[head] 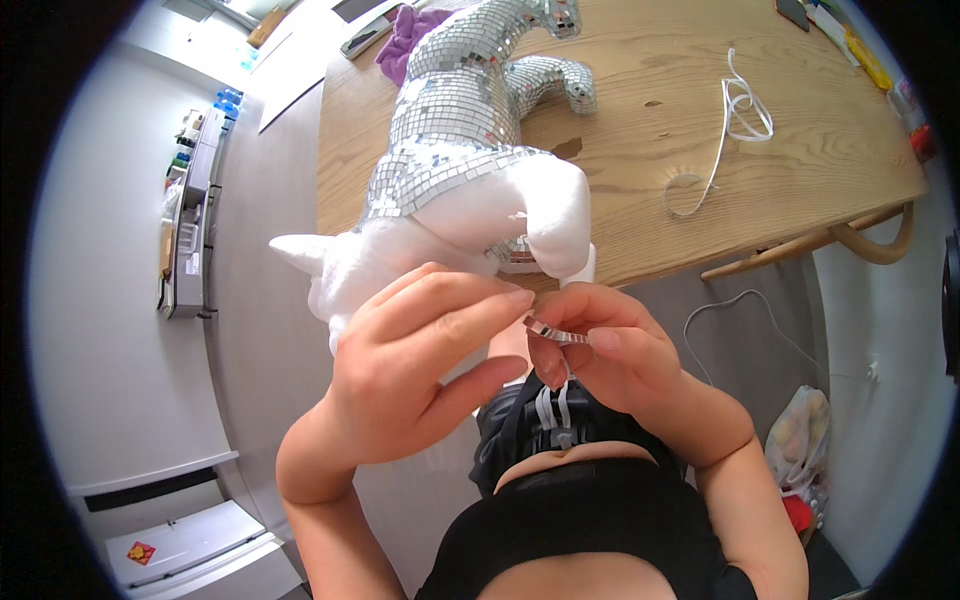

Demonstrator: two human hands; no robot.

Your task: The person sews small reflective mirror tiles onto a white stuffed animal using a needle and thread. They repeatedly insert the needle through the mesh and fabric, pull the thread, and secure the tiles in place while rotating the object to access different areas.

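A short strip of small mirror tiles [556,332] is pinched between the thumb and fingers of my right hand [626,349]. My left hand [420,352] hovers beside it with thumb and fingers apart. One left fingertip is close to the strip's left end; whether they touch is unclear. Behind my hands lies an animal figure [457,112], its body and far legs covered in silvery mirror tiles. Its near leg [559,214] and head with a pointed ear [300,253] are plain white. My left hand hides part of the head.
The wooden table [637,172] carries a loose curled white strip [726,142] on the right and a purple cloth [409,37] behind the figure. A wooden chair [870,240] stands at the table's right edge. A cable [739,296] and a filled plastic bag [799,435] are at right.
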